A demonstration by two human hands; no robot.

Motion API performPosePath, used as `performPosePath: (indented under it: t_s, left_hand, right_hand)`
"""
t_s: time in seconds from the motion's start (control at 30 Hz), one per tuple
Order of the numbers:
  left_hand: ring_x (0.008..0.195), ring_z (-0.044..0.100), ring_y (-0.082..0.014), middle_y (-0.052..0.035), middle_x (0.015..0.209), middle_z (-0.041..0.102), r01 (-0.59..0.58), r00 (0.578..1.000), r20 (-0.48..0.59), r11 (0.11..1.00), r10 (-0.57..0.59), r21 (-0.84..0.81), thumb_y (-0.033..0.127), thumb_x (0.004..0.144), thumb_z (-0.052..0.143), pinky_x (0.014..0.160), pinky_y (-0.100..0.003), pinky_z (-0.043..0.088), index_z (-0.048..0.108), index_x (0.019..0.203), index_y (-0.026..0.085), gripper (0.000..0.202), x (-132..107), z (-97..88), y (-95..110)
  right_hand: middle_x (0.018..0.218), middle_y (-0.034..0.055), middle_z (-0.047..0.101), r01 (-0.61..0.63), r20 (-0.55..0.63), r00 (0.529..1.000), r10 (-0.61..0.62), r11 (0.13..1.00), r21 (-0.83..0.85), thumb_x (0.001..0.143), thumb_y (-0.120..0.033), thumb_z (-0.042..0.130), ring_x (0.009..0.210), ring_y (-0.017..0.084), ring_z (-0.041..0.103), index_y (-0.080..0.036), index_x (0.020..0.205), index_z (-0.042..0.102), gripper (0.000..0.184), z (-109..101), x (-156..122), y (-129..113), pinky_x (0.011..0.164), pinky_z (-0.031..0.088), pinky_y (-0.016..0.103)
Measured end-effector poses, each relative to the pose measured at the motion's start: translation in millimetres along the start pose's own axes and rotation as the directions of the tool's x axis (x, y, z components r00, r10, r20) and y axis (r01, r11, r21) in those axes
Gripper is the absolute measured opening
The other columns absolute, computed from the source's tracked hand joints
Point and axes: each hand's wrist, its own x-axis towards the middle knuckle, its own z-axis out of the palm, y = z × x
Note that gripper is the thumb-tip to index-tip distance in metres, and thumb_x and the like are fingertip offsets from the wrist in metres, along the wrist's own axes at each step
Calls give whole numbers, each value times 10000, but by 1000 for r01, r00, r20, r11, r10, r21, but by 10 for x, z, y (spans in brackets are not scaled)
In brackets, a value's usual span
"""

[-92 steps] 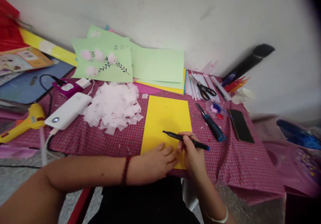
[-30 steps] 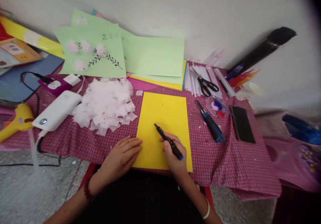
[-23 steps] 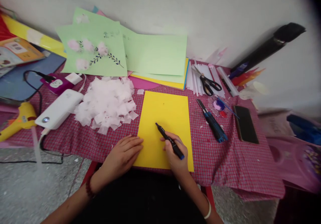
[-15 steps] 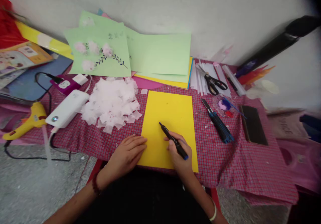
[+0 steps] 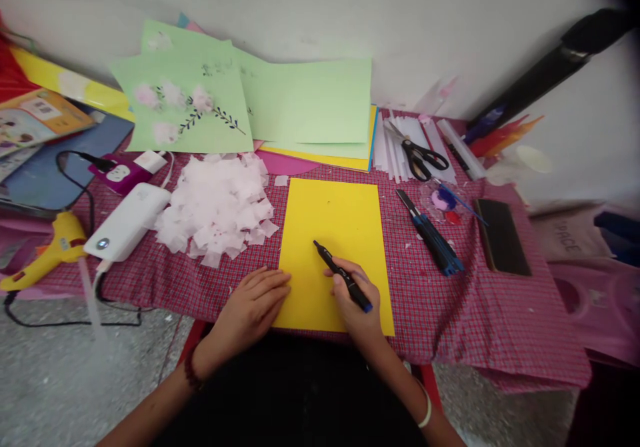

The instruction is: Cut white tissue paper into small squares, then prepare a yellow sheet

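A sheet of yellow paper lies in front of me on a red checked cloth. My right hand grips a black marker with a blue end, held slantwise over the sheet, its tip pointing up and left. Whether the tip touches the paper I cannot tell. My left hand lies flat with fingers stretched, fingertips on the sheet's left edge. Left of the sheet is a heap of pale pink paper pieces. A utility knife rests to the right of the sheet.
Green paper and a green card with pink flowers lean at the back. Scissors lie on white sticks. At right is a phone; at left, a white power bank, a purple adapter and a yellow glue gun.
The view has shifted slightly, so most things on the table appear a little further left. Both hands and the marker keep nearly the same place over the yellow sheet.
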Motion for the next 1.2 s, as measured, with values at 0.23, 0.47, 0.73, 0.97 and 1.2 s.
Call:
performPosePath:
  t_s: [0.23,0.47,0.73,0.97,1.2]
  left_hand:
    - [1174,589,-203,-78,1225,670,-10,1000,1,1000,10,-3,115,911,543,1068,-431,432,619,1149,184,260,1,14,-25]
    - [1181,586,-205,-78,1228,669,-16,1000,14,1000,16,-3,120,915,537,1065,-433,435,616,1150,184,256,-16,18,-29]
    - [1180,588,-195,-72,1237,666,-3,1000,8,1000,3,8,126,920,528,1070,-427,435,608,1164,197,266,-4,10,-17]
    - [1183,588,-198,-72,1235,668,4,1000,6,1000,-4,4,127,912,535,1069,-424,440,623,1155,199,269,-15,18,-28]
    - [1180,592,-198,-77,1227,669,14,1000,18,1000,-14,2,133,914,526,1068,-428,447,628,1146,202,263,1,4,-16]
  right_hand:
    - [915,63,725,19,1,1000,-19,1000,10,894,-185,562,764,178,689,-198,1079,660,209,-1,4,-36,727,566,331]
    - [923,63,719,-3,-36,999,4,1000,21,897,-192,558,725,172,684,-206,1071,661,204,4,-9,-31,708,571,336]
    - [950,71,719,-45,-32,998,46,999,22,892,-195,563,722,172,686,-203,1070,663,204,15,-13,-28,693,576,334]
    - [921,58,720,-4,-22,1000,4,1000,13,891,-188,566,736,168,680,-203,1081,660,213,12,-5,-28,722,570,330]
    - [925,67,730,-4,-4,1000,4,1000,1,890,-196,560,745,180,688,-204,1098,656,229,-3,1,-54,717,570,335]
